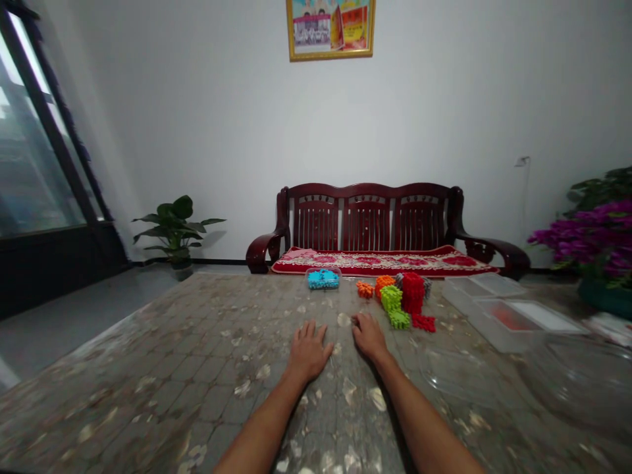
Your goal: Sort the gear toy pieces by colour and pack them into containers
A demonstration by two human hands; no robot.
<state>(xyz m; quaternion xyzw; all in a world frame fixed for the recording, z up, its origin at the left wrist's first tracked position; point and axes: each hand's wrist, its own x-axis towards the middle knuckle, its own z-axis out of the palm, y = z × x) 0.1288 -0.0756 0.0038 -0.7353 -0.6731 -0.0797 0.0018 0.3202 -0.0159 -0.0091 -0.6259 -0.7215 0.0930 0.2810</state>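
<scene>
My left hand lies palm down on the patterned tabletop with its fingers spread, and it holds nothing. My right hand rests on the table to the right of it, fingers curled in loosely; nothing shows in it. Beyond my left hand stands a clear plastic box filled with blue knobbly pieces. Past my right hand are groups of similar pieces: a small orange cluster, a larger orange block, a green stack, a red stack and partly hidden grey pieces. Neither hand touches them.
Clear plastic containers stand on the table's right side, with a transparent lid nearer me. A pot of purple flowers is at the far right. A wooden bench stands behind the table, a potted plant to its left.
</scene>
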